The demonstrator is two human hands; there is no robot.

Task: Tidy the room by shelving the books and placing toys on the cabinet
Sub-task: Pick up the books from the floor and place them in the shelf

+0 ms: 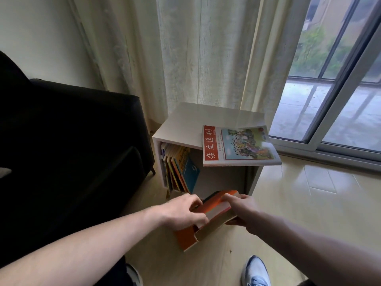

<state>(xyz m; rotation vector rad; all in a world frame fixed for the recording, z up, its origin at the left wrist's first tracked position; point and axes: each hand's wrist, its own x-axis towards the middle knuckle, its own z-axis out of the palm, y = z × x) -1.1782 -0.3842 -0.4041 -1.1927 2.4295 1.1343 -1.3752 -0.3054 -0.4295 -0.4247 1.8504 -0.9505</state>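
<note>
Down at the bottom of the view a white shoe (pixel 256 271) stood on the pale floor (pixel 299 195), and above it both hands met on a small stack of orange books (pixel 208 215), held in the air just in front of the cabinet's open shelf. The left hand (pixel 183 211) had its fingers curled over the top of the stack near the spine side; the right hand (pixel 241 209) clasped the other end, thumb on top and fingers underneath, so each grip was closed on the books and nothing else.

The step in hand looked like sliding this stack into the white cabinet (pixel 177 129). To do it well, the books probably needed turning upright, spines outward, before going in, since the row of shelved books (pixel 181 170) leaned against the left wall of the compartment and free room lay to their right. Keeping both hands squeezing the ends would stop the loose covers from fanning out; the lower orange cover already hung open a little. Easing the stack against the leaning row would likely prop it straight.

On top, a magazine (pixel 239 145) with red lettering overhung the front edge above the opening, so a careless lift could knock it off. Beyond stood the cream curtain (pixel 206 58), a dark sofa (pixel 72 131) to the left and the glass door (pixel 340 89) to the right.
</note>
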